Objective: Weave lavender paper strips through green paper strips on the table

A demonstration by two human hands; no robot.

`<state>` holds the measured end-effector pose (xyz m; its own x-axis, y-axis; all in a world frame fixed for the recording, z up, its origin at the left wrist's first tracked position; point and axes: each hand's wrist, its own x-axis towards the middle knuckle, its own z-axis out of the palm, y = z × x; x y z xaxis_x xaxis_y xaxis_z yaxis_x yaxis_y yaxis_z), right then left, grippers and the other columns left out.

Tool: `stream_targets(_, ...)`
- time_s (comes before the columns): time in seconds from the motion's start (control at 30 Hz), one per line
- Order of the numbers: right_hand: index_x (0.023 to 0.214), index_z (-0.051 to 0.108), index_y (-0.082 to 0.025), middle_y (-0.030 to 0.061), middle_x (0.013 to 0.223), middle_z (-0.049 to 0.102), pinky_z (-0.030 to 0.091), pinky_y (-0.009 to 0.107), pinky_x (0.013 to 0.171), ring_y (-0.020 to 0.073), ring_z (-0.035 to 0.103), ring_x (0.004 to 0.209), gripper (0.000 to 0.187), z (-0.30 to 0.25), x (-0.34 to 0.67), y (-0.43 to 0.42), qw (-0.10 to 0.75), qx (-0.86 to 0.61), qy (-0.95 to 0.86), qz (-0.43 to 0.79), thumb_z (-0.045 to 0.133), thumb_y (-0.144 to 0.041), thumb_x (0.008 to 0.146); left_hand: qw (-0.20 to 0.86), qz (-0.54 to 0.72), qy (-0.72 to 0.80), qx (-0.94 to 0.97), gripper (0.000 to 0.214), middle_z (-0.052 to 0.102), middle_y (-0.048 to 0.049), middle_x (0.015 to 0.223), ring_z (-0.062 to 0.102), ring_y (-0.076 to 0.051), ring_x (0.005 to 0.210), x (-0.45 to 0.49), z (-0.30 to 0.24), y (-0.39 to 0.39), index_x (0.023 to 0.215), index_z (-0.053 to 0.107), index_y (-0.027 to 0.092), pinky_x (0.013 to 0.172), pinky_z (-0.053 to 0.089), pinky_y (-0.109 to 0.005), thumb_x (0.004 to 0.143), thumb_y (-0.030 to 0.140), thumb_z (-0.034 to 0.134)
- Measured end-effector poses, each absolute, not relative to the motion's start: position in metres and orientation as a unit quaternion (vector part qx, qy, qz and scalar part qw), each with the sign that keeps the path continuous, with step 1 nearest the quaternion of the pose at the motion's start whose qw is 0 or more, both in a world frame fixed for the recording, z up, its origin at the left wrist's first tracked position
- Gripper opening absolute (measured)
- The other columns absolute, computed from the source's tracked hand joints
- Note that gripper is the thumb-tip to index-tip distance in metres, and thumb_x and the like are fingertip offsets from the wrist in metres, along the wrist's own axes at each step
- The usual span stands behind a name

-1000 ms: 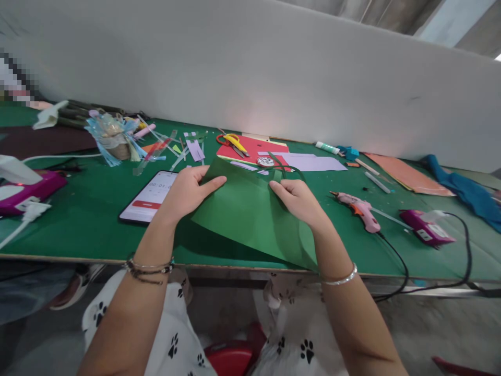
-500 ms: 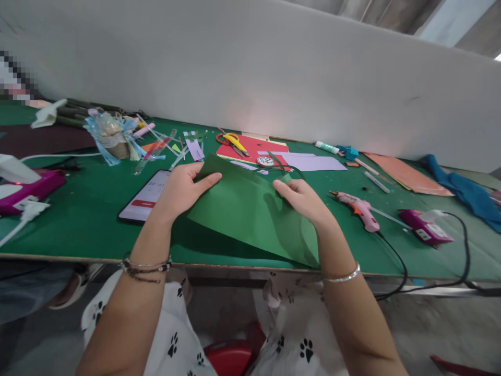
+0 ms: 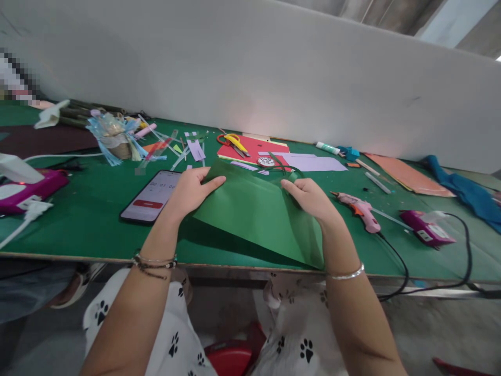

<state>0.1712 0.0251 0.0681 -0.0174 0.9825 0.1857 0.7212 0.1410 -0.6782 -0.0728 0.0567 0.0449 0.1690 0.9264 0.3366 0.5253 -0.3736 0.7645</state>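
A green paper sheet point(image 3: 258, 214) is folded over and held a little above the green table point(image 3: 90, 209), its lower corner reaching the table's front edge. My left hand point(image 3: 191, 190) pinches the sheet's upper left corner, thumb on top. My right hand point(image 3: 311, 198) grips the upper right edge with its fingers closed on the paper. Beside my left hand lies a phone point(image 3: 152, 196) that shows a timer.
Yellow-handled scissors point(image 3: 234, 142) lie on red paper point(image 3: 254, 149) at the back. A pink glue gun point(image 3: 360, 209) and a purple one point(image 3: 425, 227) with black cords lie right. Paper scraps, a ribbon bundle point(image 3: 111, 136), another purple glue gun point(image 3: 27, 188) sit left.
My right hand has slid a little to the right along the sheet's top edge. The sheet has spread slightly wider. My left hand has barely moved.
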Motion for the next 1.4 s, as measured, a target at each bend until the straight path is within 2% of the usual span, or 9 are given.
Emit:
stream_targets(0.13, 0.045, 0.021, -0.021, -0.0065, 0.046, 0.017, 0.015, 0.024, 0.042, 0.0048, 0.017, 0.042, 0.049, 0.068, 0.177, 0.026, 0.334, -0.632, -0.676, 0.178, 0.046, -0.053, 0.073, 0.202, 0.416, 0.532, 0.71, 0.025, 0.059, 0.0009, 0.058, 0.052, -0.015, 0.056, -0.079, 0.049, 0.058, 0.059, 0.057, 0.02, 0.053, 0.037, -0.023, 0.071, 0.041, 0.051)
stream_targets(0.3, 0.042, 0.021, -0.021, -0.006, 0.045, 0.018, 0.016, 0.025, 0.043, 0.0056, 0.018, 0.043, 0.052, 0.065, 0.172, 0.027, 0.324, -0.63, -0.691, 0.14, 0.044, -0.056, 0.073, 0.116, 0.401, 0.573, 0.706, 0.035, 0.066, -0.0051, 0.094, 0.056, -0.023, 0.088, -0.105, 0.045, 0.064, 0.092, 0.062, 0.02, 0.079, 0.039, -0.032, 0.081, 0.04, 0.036)
stream_targets(0.37, 0.042, 0.02, -0.021, -0.0058, 0.045, 0.019, 0.016, 0.026, 0.044, 0.006, 0.019, 0.043, 0.052, 0.063, 0.171, 0.028, 0.322, -0.634, -0.692, 0.123, 0.043, -0.057, 0.073, 0.059, 0.365, 0.625, 0.687, 0.036, 0.065, -0.0054, 0.09, 0.053, -0.028, 0.098, -0.12, 0.036, 0.069, 0.1, 0.06, 0.021, 0.092, 0.03, -0.044, 0.083, 0.039, 0.033)
stream_targets(0.5, 0.042, 0.02, -0.021, -0.0056, 0.044, 0.02, 0.016, 0.026, 0.045, 0.0067, 0.02, 0.044, 0.053, 0.059, 0.173, 0.031, 0.318, -0.633, -0.698, 0.103, 0.041, -0.059, 0.073, 0.086, 0.269, 0.683, 0.673, 0.034, 0.06, -0.0018, 0.066, 0.054, -0.032, 0.094, -0.14, 0.022, 0.076, 0.085, 0.061, 0.023, 0.098, 0.004, -0.061, 0.084, 0.043, 0.033)
stream_targets(0.67, 0.043, 0.02, -0.021, -0.0056, 0.044, 0.02, 0.017, 0.026, 0.045, 0.0068, 0.02, 0.044, 0.053, 0.059, 0.172, 0.031, 0.321, -0.63, -0.701, 0.096, 0.041, -0.057, 0.076, 0.101, 0.367, 0.636, 0.671, 0.044, 0.059, -0.0048, 0.111, 0.045, -0.029, 0.115, -0.122, 0.035, 0.07, 0.118, 0.049, 0.021, 0.104, -0.005, -0.053, 0.084, 0.044, 0.032)
stream_targets(0.83, 0.043, 0.018, -0.021, -0.006, 0.044, 0.018, 0.017, 0.025, 0.045, 0.0062, 0.019, 0.043, 0.05, 0.063, 0.169, 0.029, 0.337, -0.629, -0.695, 0.088, 0.044, -0.048, 0.077, 0.3, 0.338, 0.527, 0.72, 0.055, 0.051, -0.0088, 0.127, 0.042, -0.026, 0.12, -0.085, 0.044, 0.058, 0.128, 0.04, 0.02, 0.101, 0.027, -0.042, 0.083, 0.051, 0.029)
stream_targets(1.03, 0.043, 0.019, -0.021, -0.0059, 0.044, 0.017, 0.016, 0.025, 0.044, 0.0055, 0.019, 0.043, 0.046, 0.064, 0.165, 0.026, 0.363, -0.617, -0.691, 0.099, 0.043, -0.042, 0.077, 0.487, 0.259, 0.47, 0.689, 0.083, 0.045, -0.0135, 0.133, 0.043, -0.024, 0.12, -0.061, 0.033, 0.054, 0.14, 0.008, 0.018, 0.097, 0.034, -0.037, 0.075, 0.051, 0.048)
stream_targets(1.2, 0.042, 0.023, -0.02, -0.0059, 0.045, 0.018, 0.016, 0.025, 0.042, 0.005, 0.02, 0.042, 0.045, 0.064, 0.161, 0.026, 0.366, -0.608, -0.688, 0.151, 0.043, -0.044, 0.075, 0.501, 0.276, 0.453, 0.684, 0.094, 0.056, -0.0136, 0.115, 0.054, -0.024, 0.106, -0.058, 0.028, 0.056, 0.14, 0.003, 0.015, 0.092, 0.039, -0.04, 0.068, 0.044, 0.057)
stream_targets(1.4, 0.047, 0.042, -0.018, -0.0067, 0.043, 0.019, 0.017, 0.024, 0.04, 0.0051, 0.021, 0.04, 0.045, 0.067, 0.157, 0.023, 0.376, -0.578, -0.689, 0.224, 0.041, -0.054, 0.073, 0.455, 0.302, 0.5, 0.672, 0.088, 0.025, -0.016, 0.144, 0.029, -0.029, 0.13, -0.054, 0.019, 0.06, 0.142, 0.002, 0.022, 0.1, 0.029, -0.044, 0.074, 0.061, 0.044)
